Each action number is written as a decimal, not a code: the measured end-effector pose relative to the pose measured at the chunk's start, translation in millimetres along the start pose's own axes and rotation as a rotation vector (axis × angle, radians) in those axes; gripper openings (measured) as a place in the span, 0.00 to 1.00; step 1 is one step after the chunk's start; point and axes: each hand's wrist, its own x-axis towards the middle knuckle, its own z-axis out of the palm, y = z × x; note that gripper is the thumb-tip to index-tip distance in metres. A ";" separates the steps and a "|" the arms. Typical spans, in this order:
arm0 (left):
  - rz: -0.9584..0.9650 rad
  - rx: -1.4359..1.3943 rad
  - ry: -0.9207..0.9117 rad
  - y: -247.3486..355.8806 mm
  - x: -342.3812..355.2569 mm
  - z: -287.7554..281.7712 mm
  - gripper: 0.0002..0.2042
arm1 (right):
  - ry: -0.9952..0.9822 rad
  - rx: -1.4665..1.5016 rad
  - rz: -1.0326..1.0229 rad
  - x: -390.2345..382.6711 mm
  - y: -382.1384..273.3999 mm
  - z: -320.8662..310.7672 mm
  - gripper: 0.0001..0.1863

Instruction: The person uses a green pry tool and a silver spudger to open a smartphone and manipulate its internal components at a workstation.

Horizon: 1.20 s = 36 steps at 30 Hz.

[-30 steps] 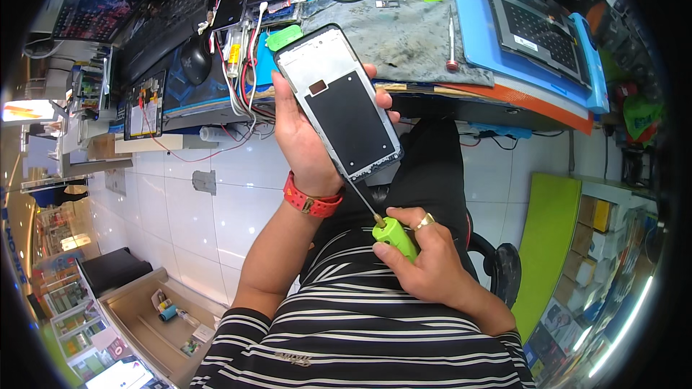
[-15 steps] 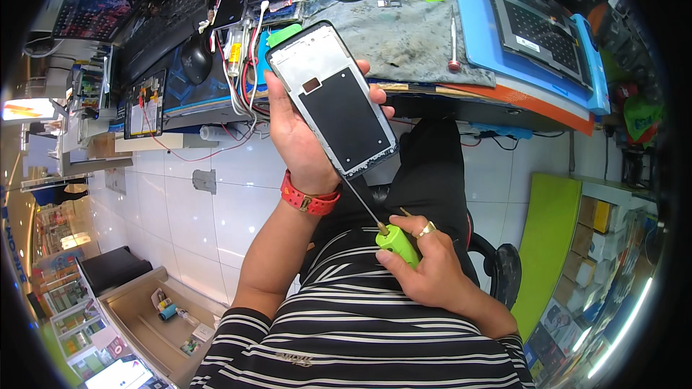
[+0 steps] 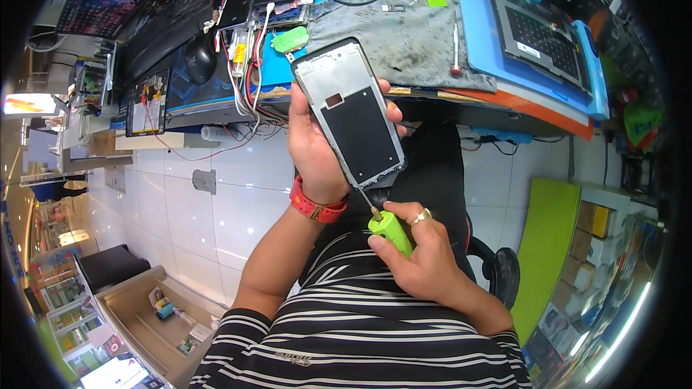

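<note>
My left hand (image 3: pixel 317 148) grips a bare phone frame (image 3: pixel 358 130) from below, its thumb along one side and its fingertips round the other. The frame is tilted, with a silver upper part, a black panel below and a small cut-out. In my right hand (image 3: pixel 427 252) is a lime-green hand tool (image 3: pixel 391 232) with a brass collar and a thin metal rod. The rod reaches the frame's lower edge near my left wrist; whether its tip touches cannot be made out. A ring and a red wristband show on my hands.
Ahead is a workbench with a stained grey mat (image 3: pixel 393 36), a screwdriver (image 3: pixel 455 47) and a green piece (image 3: pixel 290 39). A dark panel (image 3: pixel 540 36) lies on a blue board at the right. Cables (image 3: pixel 252 79) and a mouse (image 3: pixel 200 63) are on the left. An open drawer (image 3: pixel 155 331) stands lower left.
The phone frame and my left hand have moved right and nearer to me. My right hand has shifted slightly left and up with the green tool, closer to the frame.
</note>
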 end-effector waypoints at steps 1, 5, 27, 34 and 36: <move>0.001 0.000 0.000 -1.2 -1.1 -0.1 0.45 | 0.002 0.000 0.011 2.3 -3.6 -1.0 0.24; -0.031 -0.038 -0.030 -8.6 -6.1 -0.2 0.45 | 0.003 0.005 0.041 9.1 -10.5 -3.9 0.24; -0.306 0.100 0.034 -8.7 -32.8 1.7 0.41 | 0.050 -0.223 -0.023 24.9 -33.1 -48.6 0.23; -0.341 0.092 0.027 -6.1 -40.3 1.4 0.37 | 0.025 -0.241 0.003 30.3 -29.8 -52.7 0.23; -0.347 0.082 0.028 -6.2 -39.9 2.2 0.37 | 0.027 -0.237 0.008 30.7 -29.9 -52.5 0.23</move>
